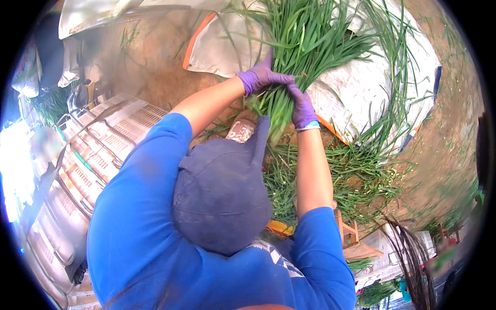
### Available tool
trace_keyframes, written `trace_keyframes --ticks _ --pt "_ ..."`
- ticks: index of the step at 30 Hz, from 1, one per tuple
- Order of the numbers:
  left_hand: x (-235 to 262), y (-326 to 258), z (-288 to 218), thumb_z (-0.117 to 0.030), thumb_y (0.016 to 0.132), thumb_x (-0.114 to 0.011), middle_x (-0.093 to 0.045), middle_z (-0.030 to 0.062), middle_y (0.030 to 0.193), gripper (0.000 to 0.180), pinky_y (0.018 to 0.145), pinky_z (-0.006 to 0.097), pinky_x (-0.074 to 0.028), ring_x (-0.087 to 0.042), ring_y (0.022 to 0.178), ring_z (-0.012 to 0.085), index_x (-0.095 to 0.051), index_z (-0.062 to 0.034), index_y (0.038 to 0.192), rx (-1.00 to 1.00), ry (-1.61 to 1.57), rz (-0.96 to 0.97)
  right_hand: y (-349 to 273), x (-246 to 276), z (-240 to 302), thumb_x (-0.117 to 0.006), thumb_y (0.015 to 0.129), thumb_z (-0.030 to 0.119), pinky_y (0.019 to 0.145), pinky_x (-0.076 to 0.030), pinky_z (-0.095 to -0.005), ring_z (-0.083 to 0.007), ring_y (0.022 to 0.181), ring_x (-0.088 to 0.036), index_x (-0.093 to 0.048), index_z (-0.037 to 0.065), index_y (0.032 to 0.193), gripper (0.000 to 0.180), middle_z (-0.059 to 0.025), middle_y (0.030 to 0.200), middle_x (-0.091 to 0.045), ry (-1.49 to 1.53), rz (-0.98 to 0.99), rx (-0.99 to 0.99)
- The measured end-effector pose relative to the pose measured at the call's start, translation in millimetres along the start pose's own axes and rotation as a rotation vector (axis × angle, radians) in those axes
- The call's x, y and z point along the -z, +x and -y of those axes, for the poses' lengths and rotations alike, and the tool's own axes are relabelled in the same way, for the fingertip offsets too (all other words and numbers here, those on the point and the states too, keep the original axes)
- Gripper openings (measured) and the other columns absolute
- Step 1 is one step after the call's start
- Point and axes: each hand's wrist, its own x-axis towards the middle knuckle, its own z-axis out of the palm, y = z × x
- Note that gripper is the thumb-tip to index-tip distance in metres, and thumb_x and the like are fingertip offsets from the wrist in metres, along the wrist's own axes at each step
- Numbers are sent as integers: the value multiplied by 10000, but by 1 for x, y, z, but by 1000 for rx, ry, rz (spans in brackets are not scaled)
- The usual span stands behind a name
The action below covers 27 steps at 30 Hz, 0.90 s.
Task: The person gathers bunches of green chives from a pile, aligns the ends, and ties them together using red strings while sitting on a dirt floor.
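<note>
Both my hands wear purple gloves and close round a thick bunch of long, flat green leaves that look like garlic chives [302, 46]. My left hand [262, 77] grips the bunch from the left, one finger stretched up along it. From the right, my right hand [303, 107] presses against it, and the two hands meet across the stems. The pale stem ends [278, 114] point down toward me, slightly blurred, while the leaves fan out away from me. Below lie many loose leaves and trimmings [356, 178] on the ground.
A white woven sheet [361, 93] with orange edging spreads ahead, strewn with leaves. Pale slatted plastic crates [124, 126] stand at left. A shoe [241, 130] shows past my dark-trousered knee [222, 196]. A wooden stool [354, 237] stands at right.
</note>
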Motion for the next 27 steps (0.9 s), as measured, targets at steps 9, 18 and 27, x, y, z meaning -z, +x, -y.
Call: trace_keyframes --ticks 9,18,27 --pt "-97 -11 -74 -106 673 -662 -521 102 1060 639 825 302 -418 -515 927 166 -337 1 1213 166 100 371 -96 28 65 -650 736 225 782 -466 -319 -176 885 -550 -465 38 1117 462 -69 1009 -549 260 190 -23" --pt "-246 -118 -172 -270 569 -770 -513 182 1097 1024 845 302 -416 -525 969 222 -121 24 1305 151 594 621 -253 44 65 -675 688 147 810 -451 -320 -185 940 -528 -461 16 1111 491 -71 1026 -542 288 -200 369" --pt "-343 -344 -241 -382 568 -758 -385 239 1229 1210 928 302 -340 -436 1101 286 109 48 1293 113 626 763 -516 7 57 -669 690 159 822 -442 -317 -185 951 -526 -460 12 1122 502 -75 1046 -538 413 -477 313"
